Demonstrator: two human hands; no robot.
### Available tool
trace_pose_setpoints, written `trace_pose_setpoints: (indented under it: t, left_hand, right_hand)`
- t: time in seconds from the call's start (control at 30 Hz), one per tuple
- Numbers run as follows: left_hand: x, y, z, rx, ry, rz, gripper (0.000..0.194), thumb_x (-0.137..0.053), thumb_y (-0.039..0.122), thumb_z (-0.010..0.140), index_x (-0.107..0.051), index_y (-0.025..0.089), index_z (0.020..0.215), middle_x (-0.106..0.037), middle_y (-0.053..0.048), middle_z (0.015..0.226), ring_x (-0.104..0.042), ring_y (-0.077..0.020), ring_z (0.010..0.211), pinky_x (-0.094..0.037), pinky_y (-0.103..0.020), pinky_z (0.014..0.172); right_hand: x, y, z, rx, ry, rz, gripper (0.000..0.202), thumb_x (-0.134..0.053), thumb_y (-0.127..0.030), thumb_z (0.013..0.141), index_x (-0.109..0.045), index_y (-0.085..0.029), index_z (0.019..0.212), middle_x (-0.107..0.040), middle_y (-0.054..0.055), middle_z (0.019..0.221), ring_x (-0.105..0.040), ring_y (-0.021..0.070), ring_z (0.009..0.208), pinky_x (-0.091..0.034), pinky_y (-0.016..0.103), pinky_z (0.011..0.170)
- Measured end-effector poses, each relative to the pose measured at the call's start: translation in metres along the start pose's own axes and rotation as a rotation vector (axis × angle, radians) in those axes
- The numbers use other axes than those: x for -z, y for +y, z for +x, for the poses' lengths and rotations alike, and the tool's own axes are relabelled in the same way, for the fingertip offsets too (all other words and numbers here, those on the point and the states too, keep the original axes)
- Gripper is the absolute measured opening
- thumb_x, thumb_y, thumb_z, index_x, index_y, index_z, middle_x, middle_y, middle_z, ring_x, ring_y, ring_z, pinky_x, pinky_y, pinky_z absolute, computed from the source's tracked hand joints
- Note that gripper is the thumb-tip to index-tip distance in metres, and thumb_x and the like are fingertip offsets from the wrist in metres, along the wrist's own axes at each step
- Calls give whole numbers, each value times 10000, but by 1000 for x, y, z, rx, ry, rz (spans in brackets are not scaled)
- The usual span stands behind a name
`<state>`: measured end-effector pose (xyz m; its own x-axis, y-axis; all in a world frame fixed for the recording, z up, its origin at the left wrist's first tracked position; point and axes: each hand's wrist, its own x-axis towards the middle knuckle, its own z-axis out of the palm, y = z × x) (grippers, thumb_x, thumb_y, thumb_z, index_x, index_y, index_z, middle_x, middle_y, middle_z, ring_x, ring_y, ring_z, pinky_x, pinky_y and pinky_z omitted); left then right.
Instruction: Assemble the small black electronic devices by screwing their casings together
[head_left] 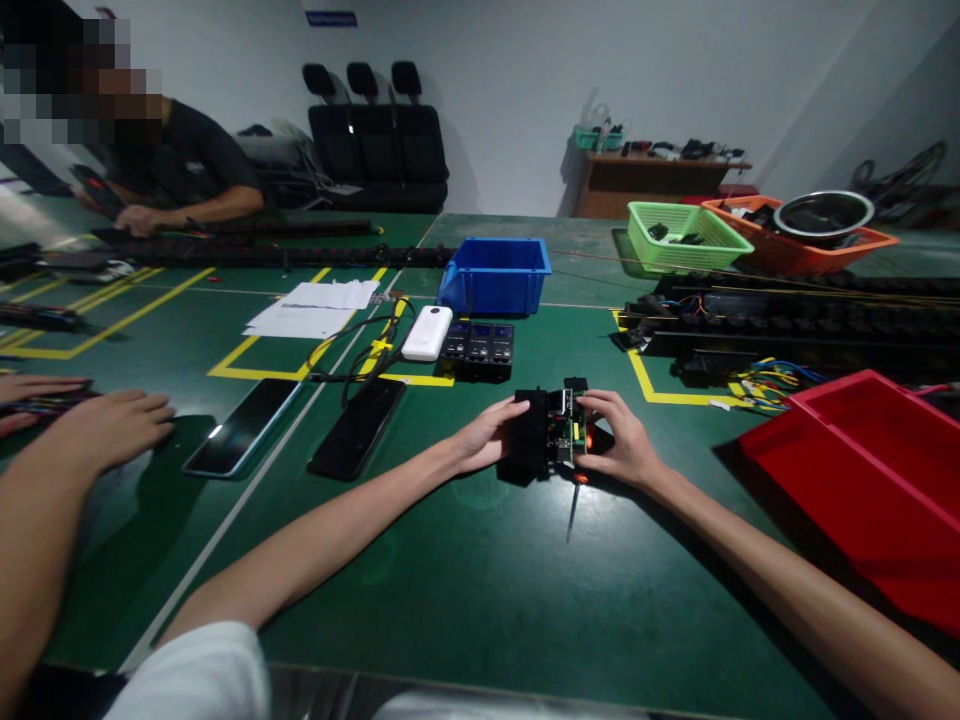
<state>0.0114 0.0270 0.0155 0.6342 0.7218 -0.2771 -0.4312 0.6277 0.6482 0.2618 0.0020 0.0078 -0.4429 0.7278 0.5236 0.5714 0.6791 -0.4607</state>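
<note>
Over the green table my left hand (487,436) grips a black plastic housing (528,432) from its left side, thumb on top. My right hand (621,440) pinches a green circuit board (570,428) by its right edge, thumb below and fingers above. Board and housing are side by side; whether they are joined I cannot tell. A screwdriver (574,505) with an orange part near my right thumb lies on the table, its shaft pointing toward me. Beyond my hands stands a black device with several small screens (478,350), beside a white power bank (427,333).
Two phones (244,428) (357,428) lie to the left, near a co-worker's hands (112,430). A blue bin (504,275) and papers (311,308) are farther back. On the right are a red bin (862,480), black rails with wires (795,320) and a green basket (686,240). Another person sits across the table.
</note>
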Motion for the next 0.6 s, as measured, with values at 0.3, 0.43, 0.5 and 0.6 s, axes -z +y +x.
trace_pose_setpoints:
  t: [0.3, 0.43, 0.5, 0.6]
  left_hand:
    - [-3, 0, 0, -10, -7, 22, 303, -655, 244, 850, -633, 150, 1137, -717, -110, 1088, -689, -202, 970, -492, -377, 959]
    - [-3, 0, -1, -4, 10, 24, 313, -659, 252, 846, -634, 152, 1142, -716, -112, 1093, -691, -205, 973, -483, -380, 974]
    - [-3, 0, 0, -2, 10, 25, 320, -659, 257, 845, -633, 154, 1147, -714, -115, 1099, -690, -210, 982, -481, -385, 978]
    - [-2, -1, 0, -7, 10, 23, 322, -662, 263, 844, -631, 157, 1147, -710, -114, 1109, -688, -213, 989, -482, -391, 978]
  right_hand:
    - [0, 1, 0, 17, -11, -41, 731, -770, -334, 688, -440, -212, 1328, -493, 152, 1279, -552, 339, 1167, -556, 495, 878]
    - [1, 0, 0, 10, -18, -47, 728, -760, -344, 699, -430, -220, 1336, -492, 151, 1285, -554, 342, 1169, -556, 502, 881]
    - [1, -1, 1, 11, -19, -48, 723, -755, -349, 705, -428, -224, 1338, -493, 150, 1283, -555, 344, 1169, -556, 505, 881]
    - [1, -2, 1, 15, -16, -51, 713, -750, -350, 711, -430, -225, 1336, -496, 149, 1277, -559, 343, 1164, -555, 506, 882]
